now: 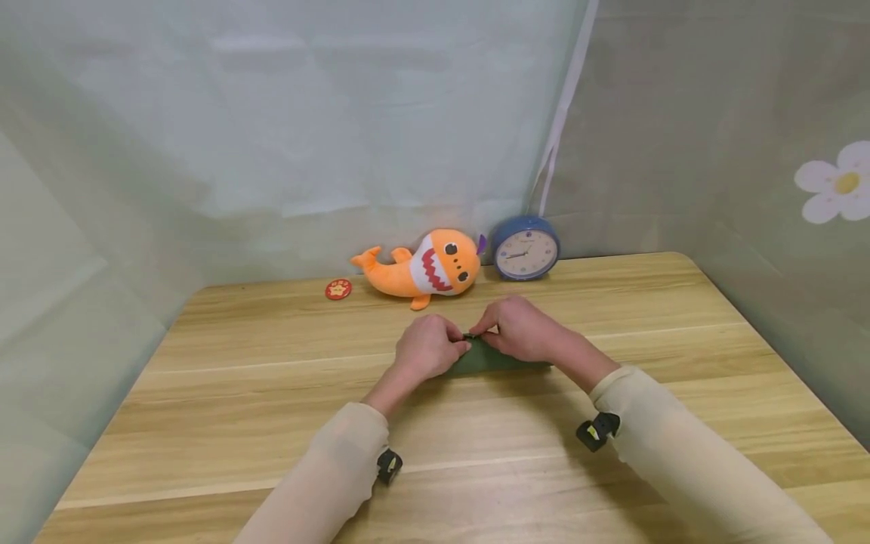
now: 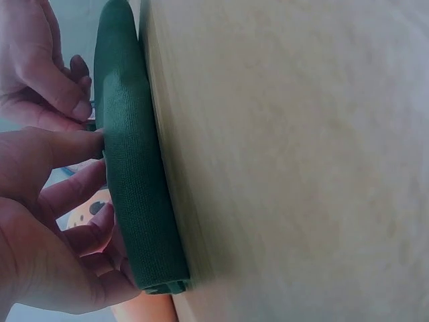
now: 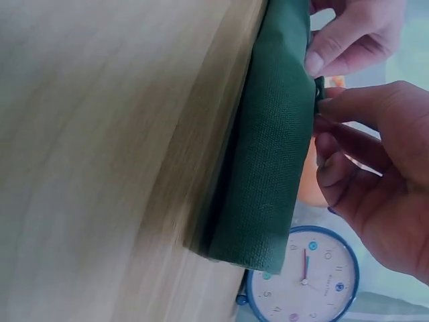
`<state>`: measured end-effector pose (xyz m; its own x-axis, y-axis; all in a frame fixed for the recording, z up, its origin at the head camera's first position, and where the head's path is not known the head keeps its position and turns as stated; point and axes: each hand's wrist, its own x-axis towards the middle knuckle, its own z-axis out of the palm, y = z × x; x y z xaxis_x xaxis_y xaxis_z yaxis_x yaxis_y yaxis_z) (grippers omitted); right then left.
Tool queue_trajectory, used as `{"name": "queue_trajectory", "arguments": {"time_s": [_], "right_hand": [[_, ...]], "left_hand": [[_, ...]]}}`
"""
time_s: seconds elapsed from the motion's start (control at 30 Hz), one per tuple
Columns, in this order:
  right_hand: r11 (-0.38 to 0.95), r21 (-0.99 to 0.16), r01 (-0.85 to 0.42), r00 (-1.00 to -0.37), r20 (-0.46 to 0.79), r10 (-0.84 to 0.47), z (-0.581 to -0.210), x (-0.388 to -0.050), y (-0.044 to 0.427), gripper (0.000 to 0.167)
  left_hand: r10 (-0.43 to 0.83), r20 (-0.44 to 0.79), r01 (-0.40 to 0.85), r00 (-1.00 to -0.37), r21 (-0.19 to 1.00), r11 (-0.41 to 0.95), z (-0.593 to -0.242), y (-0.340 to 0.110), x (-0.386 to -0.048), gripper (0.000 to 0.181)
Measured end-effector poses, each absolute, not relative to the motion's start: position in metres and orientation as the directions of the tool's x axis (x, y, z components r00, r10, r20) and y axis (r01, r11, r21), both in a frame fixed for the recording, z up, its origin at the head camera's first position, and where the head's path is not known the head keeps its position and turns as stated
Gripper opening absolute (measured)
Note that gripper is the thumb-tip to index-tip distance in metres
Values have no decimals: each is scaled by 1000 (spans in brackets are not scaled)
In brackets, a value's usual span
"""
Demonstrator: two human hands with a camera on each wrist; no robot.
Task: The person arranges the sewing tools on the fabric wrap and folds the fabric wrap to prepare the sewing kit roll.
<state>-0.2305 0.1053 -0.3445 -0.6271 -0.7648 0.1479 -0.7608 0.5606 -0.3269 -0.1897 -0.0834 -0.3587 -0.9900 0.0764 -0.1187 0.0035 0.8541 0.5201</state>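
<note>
A green cloth roll lies lengthwise on the wooden table, its woven surface clear in the left wrist view. My left hand pinches the roll's far upper edge between thumb and forefinger, with the other fingers behind it. Beside it, my right hand pinches a small dark green tab at the same edge. The two hands' fingertips nearly meet there. What the tab is attached to is partly hidden by the fingers.
Behind the hands lies an orange plush shark. A blue round clock stands to its right, and a red round badge with a star lies to its left. Hanging fabric surrounds the wooden table.
</note>
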Motion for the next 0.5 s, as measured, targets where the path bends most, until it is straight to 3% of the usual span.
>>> {"name": "queue_trajectory", "arguments": {"time_s": [0.3, 0.5], "right_hand": [[504, -203, -840, -540, 203, -817, -348, -217, 111, 27], [535, -202, -821, -569, 197, -799, -354, -213, 118, 32]], "left_hand": [[71, -122, -1, -990, 509, 861, -358, -82, -190, 15], [84, -104, 22, -991, 497, 868, -357, -81, -190, 17]]}}
